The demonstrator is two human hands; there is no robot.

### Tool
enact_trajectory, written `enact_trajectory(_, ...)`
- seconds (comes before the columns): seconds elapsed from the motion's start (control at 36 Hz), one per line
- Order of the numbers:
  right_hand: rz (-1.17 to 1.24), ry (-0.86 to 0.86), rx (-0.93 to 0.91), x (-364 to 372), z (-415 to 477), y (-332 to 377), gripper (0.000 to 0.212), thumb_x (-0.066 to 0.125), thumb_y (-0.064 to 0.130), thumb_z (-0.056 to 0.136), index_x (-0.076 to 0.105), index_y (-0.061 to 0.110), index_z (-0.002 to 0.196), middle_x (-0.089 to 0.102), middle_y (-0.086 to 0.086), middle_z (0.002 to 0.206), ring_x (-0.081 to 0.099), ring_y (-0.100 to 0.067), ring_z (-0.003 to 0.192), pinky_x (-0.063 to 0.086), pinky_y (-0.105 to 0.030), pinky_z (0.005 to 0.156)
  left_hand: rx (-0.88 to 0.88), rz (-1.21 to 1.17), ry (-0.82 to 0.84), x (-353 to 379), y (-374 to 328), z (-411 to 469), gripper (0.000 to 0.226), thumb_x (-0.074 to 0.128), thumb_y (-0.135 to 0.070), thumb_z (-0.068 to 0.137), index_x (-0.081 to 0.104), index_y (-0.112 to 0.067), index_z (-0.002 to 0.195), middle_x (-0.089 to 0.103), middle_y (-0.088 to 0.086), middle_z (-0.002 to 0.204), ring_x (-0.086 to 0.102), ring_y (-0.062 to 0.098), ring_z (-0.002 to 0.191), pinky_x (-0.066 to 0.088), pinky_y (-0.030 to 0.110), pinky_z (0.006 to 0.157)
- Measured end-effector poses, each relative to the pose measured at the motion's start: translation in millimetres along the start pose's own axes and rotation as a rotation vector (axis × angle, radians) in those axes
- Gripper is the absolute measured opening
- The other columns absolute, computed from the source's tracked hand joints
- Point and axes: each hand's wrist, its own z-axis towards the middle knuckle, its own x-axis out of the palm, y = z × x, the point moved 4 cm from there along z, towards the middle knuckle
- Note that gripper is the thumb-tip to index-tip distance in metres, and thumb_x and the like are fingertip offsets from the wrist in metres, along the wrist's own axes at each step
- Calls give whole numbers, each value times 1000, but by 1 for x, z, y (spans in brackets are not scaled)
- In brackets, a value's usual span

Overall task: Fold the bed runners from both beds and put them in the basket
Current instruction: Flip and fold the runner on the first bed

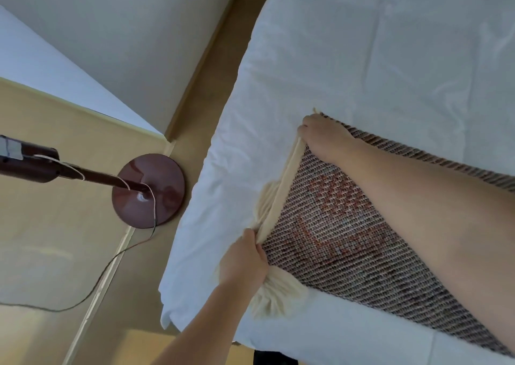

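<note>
At the short end of a woven bed runner, both hands are seen gripping the cloth. The left hand, reaching in from the bottom of the view, is closed round the nearer corner, its fingers curled into the cream edge, and a cream tassel is bunched beneath the wrist. The right hand, at the end of a bare forearm stretched across the runner from the right, is curled over the farther corner, where the edge is pinched. Between the two hands the cream edge is pulled taut. The runner is woven in brown and cream with a faded red pattern and is laid across a bed made up in wrinkled white. Beside the bed, on a pale wooden floor, the round dark red base of a floor lamp is seen, with a thin cable trailed from it
</note>
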Motion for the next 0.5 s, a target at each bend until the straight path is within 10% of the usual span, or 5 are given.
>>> enact_trajectory(0.22,88,-32,27,20,10,1,27,46,-1,91,51,1,117,46,-19,124,39,-32,122,41,-38,95,15,163,-87,-4,0,0,20,44,-20,91,42,-23,111,52,-5,110,51,18,98,42,30,76)
enact_trajectory(0.36,52,-17,148,36,-17,-2,63,20,40,101,-4,10,151,-14,-14,158,-13,-29,146,-3,-42,119,243,367,-179,-5,-26,1,69,50,-5,78,28,-20,142,29,3,146,27,24,134,16,38,115)
enact_trajectory(0.5,75,-6,277,65,-48,-14,75,7,56,96,-8,8,151,-15,-14,158,-15,-26,146,-8,-41,119,471,423,-197,33,-70,7,67,40,-24,86,21,-5,148,18,12,157,9,25,146,4,43,116)
